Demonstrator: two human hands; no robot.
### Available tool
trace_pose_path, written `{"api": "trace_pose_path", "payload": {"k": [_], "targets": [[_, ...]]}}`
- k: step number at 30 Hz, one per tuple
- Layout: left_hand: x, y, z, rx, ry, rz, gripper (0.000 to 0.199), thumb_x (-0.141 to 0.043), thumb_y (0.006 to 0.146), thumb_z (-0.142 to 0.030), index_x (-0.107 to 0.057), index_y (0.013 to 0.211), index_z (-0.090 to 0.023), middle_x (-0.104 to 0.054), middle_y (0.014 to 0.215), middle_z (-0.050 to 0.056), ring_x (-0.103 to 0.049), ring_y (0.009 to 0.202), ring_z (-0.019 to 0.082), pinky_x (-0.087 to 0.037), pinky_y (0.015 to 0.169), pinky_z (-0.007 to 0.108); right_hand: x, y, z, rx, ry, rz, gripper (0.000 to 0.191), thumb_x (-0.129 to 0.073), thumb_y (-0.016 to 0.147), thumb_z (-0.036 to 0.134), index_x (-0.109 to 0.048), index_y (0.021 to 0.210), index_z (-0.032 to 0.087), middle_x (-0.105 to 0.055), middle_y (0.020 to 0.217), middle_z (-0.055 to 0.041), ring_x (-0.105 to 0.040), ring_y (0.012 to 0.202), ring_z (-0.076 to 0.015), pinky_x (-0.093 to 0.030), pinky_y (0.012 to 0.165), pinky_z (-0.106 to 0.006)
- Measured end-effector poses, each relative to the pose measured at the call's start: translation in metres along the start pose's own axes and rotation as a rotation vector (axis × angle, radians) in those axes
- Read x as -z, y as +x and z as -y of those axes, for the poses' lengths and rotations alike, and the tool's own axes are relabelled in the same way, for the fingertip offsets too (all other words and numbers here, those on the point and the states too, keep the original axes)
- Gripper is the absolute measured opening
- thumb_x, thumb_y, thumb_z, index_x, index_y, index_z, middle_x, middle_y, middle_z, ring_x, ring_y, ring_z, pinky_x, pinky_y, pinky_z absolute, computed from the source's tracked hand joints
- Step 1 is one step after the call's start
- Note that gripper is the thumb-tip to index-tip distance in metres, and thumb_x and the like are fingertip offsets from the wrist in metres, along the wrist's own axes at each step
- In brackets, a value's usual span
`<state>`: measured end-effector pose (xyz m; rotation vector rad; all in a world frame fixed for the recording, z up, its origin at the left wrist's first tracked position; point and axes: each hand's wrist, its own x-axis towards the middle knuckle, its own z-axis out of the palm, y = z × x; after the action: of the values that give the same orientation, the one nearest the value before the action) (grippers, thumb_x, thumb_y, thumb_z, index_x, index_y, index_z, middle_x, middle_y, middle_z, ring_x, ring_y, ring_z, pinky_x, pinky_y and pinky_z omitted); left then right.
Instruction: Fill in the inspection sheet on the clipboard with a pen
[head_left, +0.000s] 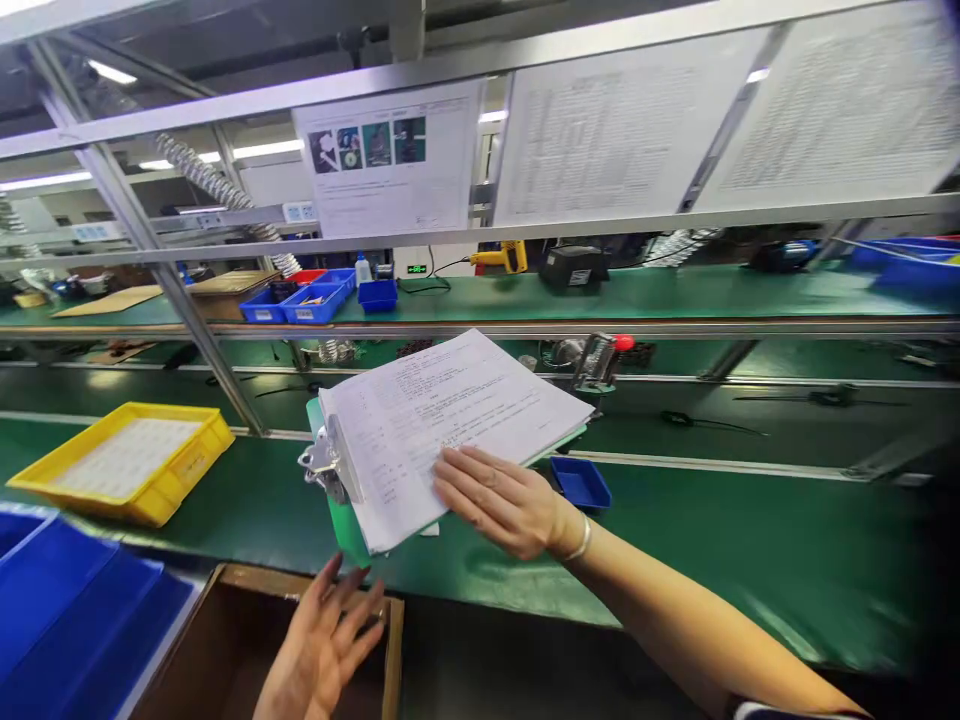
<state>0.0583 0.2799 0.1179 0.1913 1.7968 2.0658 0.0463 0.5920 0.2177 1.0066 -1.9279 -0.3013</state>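
A green clipboard (349,530) with a silver metal clip carries a stack of printed sheets (457,420). It appears tilted above the green workbench. My right hand (502,500) grips its near edge, the fingers lying flat across the top sheet and the thumb hidden underneath. Below the clip end, my left hand (326,640) is open and holds nothing. Its fingers are spread, a little blurred, over a brown cardboard box (394,650). A gap shows between those fingertips and the board.
To the left are a yellow tray (142,510) with a white insert and blue bins (67,610). A small blue tray (581,483) sits behind my right wrist. A metal frame (210,340) with posted sheets stands before the far bench, which holds blue bins and a yellow tool (510,257).
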Motion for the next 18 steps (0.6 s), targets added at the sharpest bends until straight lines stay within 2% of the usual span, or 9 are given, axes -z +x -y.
{"api": "trace_pose_path", "payload": {"k": [1,2,3,4,6,8,13,18], "targets": [[-0.008,-0.003,-0.016,-0.038,-0.266,0.021,0.096,-0.043,0.073,-0.086,-0.025,0.152,-0.034,-0.045,0.151,0.011,-0.048,0.134,0.038,-0.048,0.106,0.054,0.003,0.006,0.016,0.016,0.056,-0.005,0.039,-0.041,0.095,0.017,-0.062,0.125,0.003,-0.065,0.13,-0.0175,-0.049,0.134,-0.0293,-0.052,0.107,-0.045],[-0.015,-0.006,-0.031,-0.028,-0.404,0.013,0.093,-0.057,0.076,-0.075,-0.025,0.152,-0.033,-0.046,0.151,0.011,-0.047,0.135,0.037,-0.047,0.107,0.053,0.005,0.011,0.03,0.029,0.112,-0.008,0.039,-0.042,0.095,0.016,-0.063,0.125,0.003,-0.065,0.129,-0.0175,-0.05,0.133,-0.0295,-0.052,0.107,-0.044],[-0.019,-0.01,-0.045,0.017,-0.464,-0.039,0.088,-0.067,0.079,-0.058,-0.024,0.153,-0.034,-0.048,0.149,0.011,-0.048,0.134,0.035,-0.047,0.108,0.05,0.005,0.016,0.043,0.035,0.166,-0.007,0.039,-0.043,0.094,0.016,-0.063,0.124,0.003,-0.065,0.129,-0.0176,-0.05,0.133,-0.0297,-0.051,0.108,-0.043],[-0.02,-0.014,-0.055,0.055,-0.505,-0.098,0.094,-0.075,0.076,-0.044,-0.023,0.153,-0.034,-0.05,0.147,0.011,-0.051,0.132,0.034,-0.049,0.106,0.049,0.004,0.02,0.055,0.034,0.215,-0.005,0.038,-0.045,0.093,0.016,-0.063,0.124,0.002,-0.065,0.129,-0.0176,-0.051,0.132,-0.0296,-0.051,0.108,-0.042],[-0.015,-0.024,-0.064,0.098,-0.551,-0.167,0.1,-0.08,0.07,-0.024,-0.024,0.153,-0.032,-0.055,0.144,0.01,-0.054,0.128,0.033,-0.05,0.105,0.047,0.002,0.027,0.077,0.014,0.291,0.01,0.039,-0.047,0.092,0.015,-0.062,0.126,0.002,-0.065,0.129,-0.0175,-0.05,0.133,-0.029,-0.05,0.109,-0.041],[-0.004,-0.034,-0.06,0.089,-0.587,-0.167,0.099,-0.079,0.069,-0.018,-0.028,0.152,-0.03,-0.057,0.141,0.01,-0.056,0.126,0.032,-0.049,0.106,0.046,-0.001,0.031,0.095,-0.015,0.345,0.034,0.04,-0.045,0.093,0.014,-0.061,0.128,0.002,-0.064,0.13,-0.0168,-0.049,0.134,-0.0282,-0.05,0.109,-0.041],[0.028,-0.06,-0.035,0.05,-0.587,-0.132,0.09,-0.077,0.074,-0.018,-0.031,0.152,-0.025,-0.062,0.135,0.013,-0.058,0.124,0.031,-0.046,0.109,0.047,-0.008,0.04,0.132,-0.047,0.445,0.063,0.042,-0.038,0.097,0.013,-0.057,0.132,0.001,-0.062,0.134,-0.0166,-0.045,0.137,-0.029,-0.05,0.109,-0.045],[0.053,-0.082,-0.032,0.018,-0.574,-0.14,0.091,-0.079,0.073,-0.019,-0.031,0.151,-0.022,-0.065,0.129,0.015,-0.059,0.123,0.033,-0.047,0.107,0.05,-0.018,0.052,0.163,-0.164,0.51,0.153,0.043,-0.038,0.098,0.014,-0.052,0.138,0.009,-0.056,0.142,-0.0129,-0.039,0.142,-0.026,-0.046,0.113,-0.045]]}}
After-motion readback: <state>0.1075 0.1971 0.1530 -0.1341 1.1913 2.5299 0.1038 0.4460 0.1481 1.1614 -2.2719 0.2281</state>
